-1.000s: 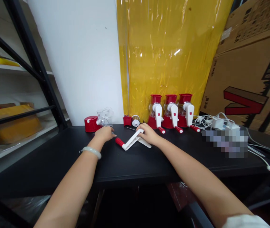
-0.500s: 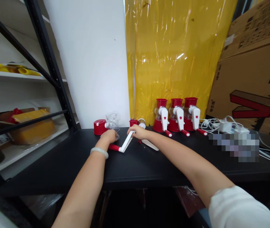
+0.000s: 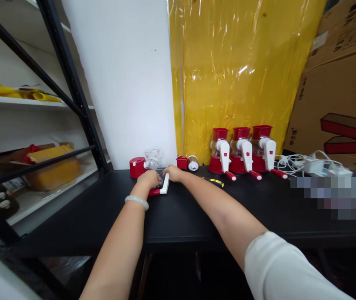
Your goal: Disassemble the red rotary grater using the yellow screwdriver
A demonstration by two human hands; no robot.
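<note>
My right hand (image 3: 173, 172) is closed around the upper end of a white crank handle (image 3: 166, 184). The crank's red grip (image 3: 154, 192) points left, below my left hand (image 3: 149, 179). That left hand has its fingers curled on a clear plastic part, mostly hidden by them, and sits right beside the crank. Just behind it stand a red grater base (image 3: 137, 167) and a clear plastic grater body (image 3: 154, 157). A red plastic piece (image 3: 182, 162) and a metal grater drum (image 3: 193, 163) lie behind my right hand. A yellow-and-black tool (image 3: 215, 182) rests beyond my right forearm.
Three assembled red-and-white rotary graters (image 3: 241, 151) stand in a row at the back right of the black tabletop (image 3: 184, 216). White cables and adapters (image 3: 314, 164) lie farther right, before a large cardboard box (image 3: 337, 91). A black-framed shelf (image 3: 81, 108) borders the left.
My right hand has brought the crank left, up against my left hand. The drum now shows fully. A pale flat piece beneath my right wrist no longer shows. The view has shifted slightly.
</note>
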